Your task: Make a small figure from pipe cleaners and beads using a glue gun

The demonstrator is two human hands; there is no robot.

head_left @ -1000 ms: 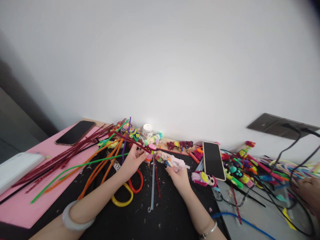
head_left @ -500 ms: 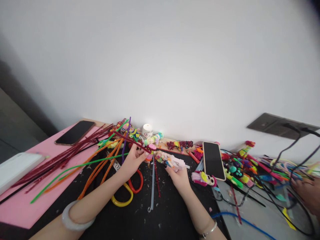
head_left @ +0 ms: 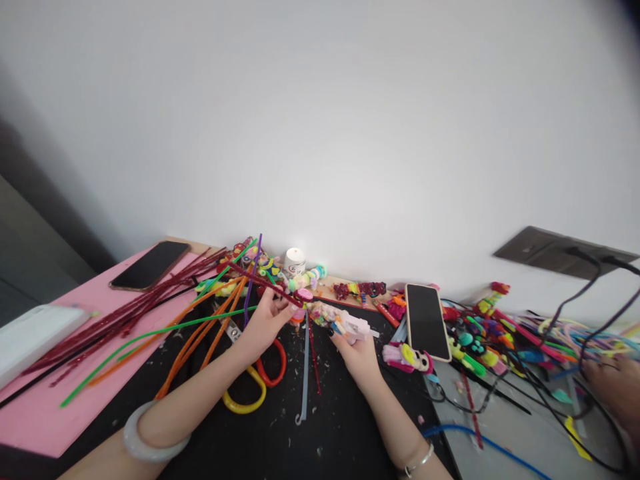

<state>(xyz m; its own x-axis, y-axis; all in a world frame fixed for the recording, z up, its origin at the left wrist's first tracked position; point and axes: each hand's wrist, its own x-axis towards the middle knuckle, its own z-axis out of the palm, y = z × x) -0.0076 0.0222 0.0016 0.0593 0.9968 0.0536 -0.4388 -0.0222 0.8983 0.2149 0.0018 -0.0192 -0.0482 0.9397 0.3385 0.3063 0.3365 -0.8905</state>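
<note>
The person's left hand (head_left: 265, 320) was pinched shut on a dark red glitter pipe cleaner (head_left: 260, 280), thumb and fingertips closed near its lower end. The stem slanted away toward ten o'clock. Its near tip met a small pink coil (head_left: 303, 294) just at two o'clock of the hand. Whether the tip was already wound into the coil could not be told.

The right hand (head_left: 357, 353) was closed around a multicoloured pipe-cleaner figure (head_left: 345, 323), holding it low over the black mat (head_left: 300, 433). One end of the figure pointed toward the pink coil at ten o'clock.

By the look of it, the step in hand was joining the red stem to the coil at the figure's end. A further turn there would call for a steady right-hand grip and a fine twist from the left fingertips. It would also need the long free end kept off the clutter behind.

Scissors with yellow and red handles (head_left: 260, 380) lay on the mat at six o'clock of the left hand. Orange stems (head_left: 210, 333) and a bundle of red stems (head_left: 125, 313) fanned out at nine o'clock, reaching a pink foam board (head_left: 60, 400). A phone (head_left: 427, 321) lay at three o'clock of the right hand. Well apart, farther toward three o'clock, another person's hand (head_left: 613, 390) rested among cables.
</note>
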